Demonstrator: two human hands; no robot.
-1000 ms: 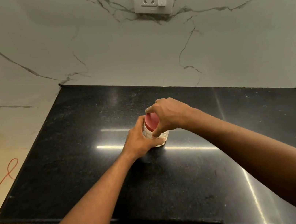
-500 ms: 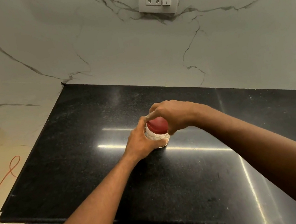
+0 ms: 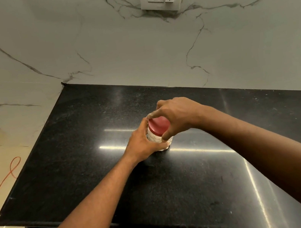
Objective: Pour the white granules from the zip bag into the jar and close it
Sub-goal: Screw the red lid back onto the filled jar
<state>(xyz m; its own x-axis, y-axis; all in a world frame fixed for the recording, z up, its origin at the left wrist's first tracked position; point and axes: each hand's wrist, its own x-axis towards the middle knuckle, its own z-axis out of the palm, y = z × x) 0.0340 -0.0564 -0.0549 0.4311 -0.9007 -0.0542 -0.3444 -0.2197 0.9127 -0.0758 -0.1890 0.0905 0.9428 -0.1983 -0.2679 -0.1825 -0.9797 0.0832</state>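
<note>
Clasping the jar (image 3: pixel 156 138) with the left hand (image 3: pixel 142 144).
Gripping its red lid (image 3: pixel 158 125) (already on) with the right hand (image 3: pixel 177 117).

**Free room and obstacles on the counter.** The black counter (image 3: pixel 75 164) carries one standing obstacle, the jar (image 3: pixel 156 137), near its middle. The left hand (image 3: pixel 142 146) wraps the jar's near-left side. The right hand (image 3: pixel 179 115) grips the lid (image 3: pixel 159 125) from the far right, so only a narrow gap on the jar's far-left side stays uncovered. The left forearm (image 3: pixel 100 199) crosses from the near left and the right forearm (image 3: pixel 258 146) from the near right, both barring the near approach. Bare counter lies open to the left, far side and right of the jar. The marble wall (image 3: pixel 116 50) closes the far edge and far-right corner. The left edge opens onto the floor.
</note>
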